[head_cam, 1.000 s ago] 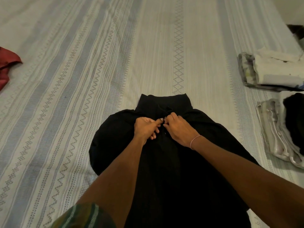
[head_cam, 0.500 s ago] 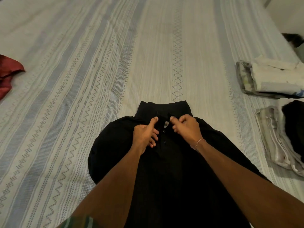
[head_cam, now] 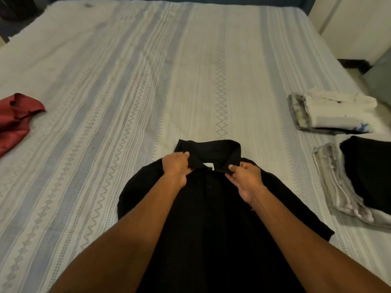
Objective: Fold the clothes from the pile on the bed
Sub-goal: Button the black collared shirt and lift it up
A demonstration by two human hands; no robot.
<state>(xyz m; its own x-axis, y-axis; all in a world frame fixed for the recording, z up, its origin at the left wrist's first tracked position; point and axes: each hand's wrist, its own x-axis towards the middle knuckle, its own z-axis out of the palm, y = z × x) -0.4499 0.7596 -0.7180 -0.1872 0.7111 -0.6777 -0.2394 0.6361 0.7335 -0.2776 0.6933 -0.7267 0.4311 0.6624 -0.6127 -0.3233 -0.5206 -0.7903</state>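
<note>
Near the bed's (head_cam: 148, 81) front edge, left hand (head_cam: 175, 166) and right hand (head_cam: 245, 178) each pinch a collar (head_cam: 211, 150) tip. Shirt (head_cam: 211, 229) runs far-to-near, collar farthest (body trailing toward the person).

A black collared shirt (head_cam: 211, 218) lies spread on the striped woven bed (head_cam: 148, 70), nearest the person. A crumpled red garment (head_cam: 17, 117) lies well apart at the left edge. Two stacks of folded clothes sit at the right: a white-topped stack (head_cam: 334, 111) behind a black-topped stack (head_cam: 359, 176).
</note>
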